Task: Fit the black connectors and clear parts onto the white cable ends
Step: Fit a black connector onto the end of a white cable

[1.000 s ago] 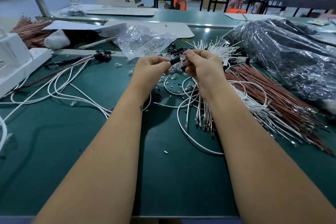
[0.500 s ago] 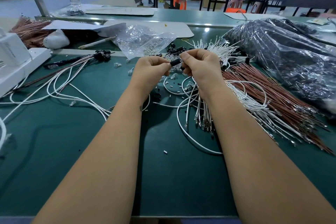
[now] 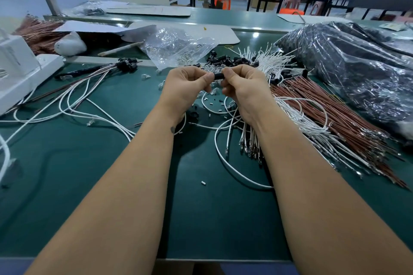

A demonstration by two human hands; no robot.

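**A:** What are the hands doing?

**B:** Above a green work mat (image 3: 89, 185), the left hand (image 3: 185, 87) and right hand (image 3: 243, 87) meet, each pinching one end of a small black connector (image 3: 218, 76). Loose white cables (image 3: 223, 156) trail below.

**A:** Which step is this?

**B:** Likely seating the connector on a cable end; the joint itself is hidden. Next probably calls for a firm, straight push, then a clear part from the scattered pile (image 3: 212, 69) behind.
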